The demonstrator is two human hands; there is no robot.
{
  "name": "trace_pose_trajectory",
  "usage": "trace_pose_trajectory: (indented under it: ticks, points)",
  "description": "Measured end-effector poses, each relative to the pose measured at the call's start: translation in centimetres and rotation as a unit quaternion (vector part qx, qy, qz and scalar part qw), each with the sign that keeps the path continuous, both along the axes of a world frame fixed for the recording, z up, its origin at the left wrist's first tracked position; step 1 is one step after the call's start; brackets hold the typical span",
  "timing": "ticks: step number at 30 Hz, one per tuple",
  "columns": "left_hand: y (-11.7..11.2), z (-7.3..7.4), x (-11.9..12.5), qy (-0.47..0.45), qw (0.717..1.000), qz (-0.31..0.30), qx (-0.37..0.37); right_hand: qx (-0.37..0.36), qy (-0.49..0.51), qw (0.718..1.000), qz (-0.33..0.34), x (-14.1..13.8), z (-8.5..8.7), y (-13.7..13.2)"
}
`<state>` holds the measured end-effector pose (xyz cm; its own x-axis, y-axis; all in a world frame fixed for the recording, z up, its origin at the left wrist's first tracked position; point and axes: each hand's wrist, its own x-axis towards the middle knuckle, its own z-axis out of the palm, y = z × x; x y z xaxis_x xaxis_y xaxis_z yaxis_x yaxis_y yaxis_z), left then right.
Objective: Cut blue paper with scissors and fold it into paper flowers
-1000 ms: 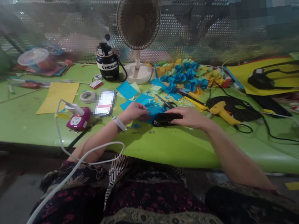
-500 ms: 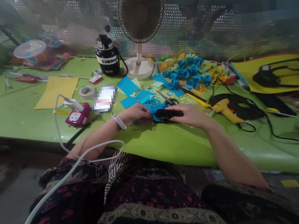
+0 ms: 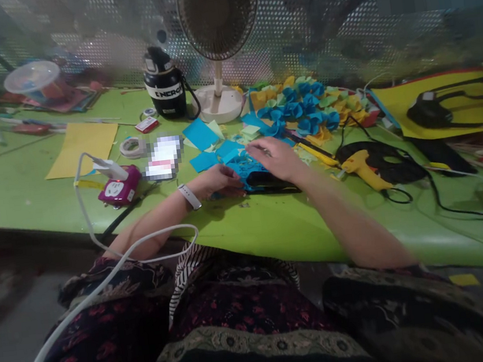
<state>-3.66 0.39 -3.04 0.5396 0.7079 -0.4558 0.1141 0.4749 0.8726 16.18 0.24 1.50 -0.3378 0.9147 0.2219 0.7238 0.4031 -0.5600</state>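
Note:
My left hand rests on the green table with its fingers curled onto a heap of cut blue paper. My right hand hovers just behind that heap with its fingers stretched out and nothing in them, slightly smeared by motion. A black hand tool lies on the table under my right wrist, touching the blue paper. Scissors lie right behind the right hand, mostly hidden by it.
A yellow glue gun and black cables lie to the right. Folded blue and yellow paper flowers sit behind. A desk fan, a black jug, a tape roll and a pink power strip stand to the left.
My right hand has let go of the black tool, which now lies on the table, and has moved up and left over the blue paper. The left hand has stayed put.

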Motion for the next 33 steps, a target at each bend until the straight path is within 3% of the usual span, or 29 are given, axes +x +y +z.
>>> trace_pose_trajectory:
  ticks: [4,9,33]
  points:
    - [0.1,0.2,-0.1,0.014,1.0,-0.011,0.0,0.034,-0.067,0.997,-0.011,-2.2,-1.9,1.7]
    - [-0.2,0.8,-0.2,0.032,0.999,-0.019,0.0,0.045,-0.12,0.992,-0.023,-2.6,-3.3,2.0]
    - [-0.9,1.2,-0.2,0.045,0.999,-0.008,0.004,0.071,-0.184,0.978,-0.063,-3.3,-2.8,1.1]
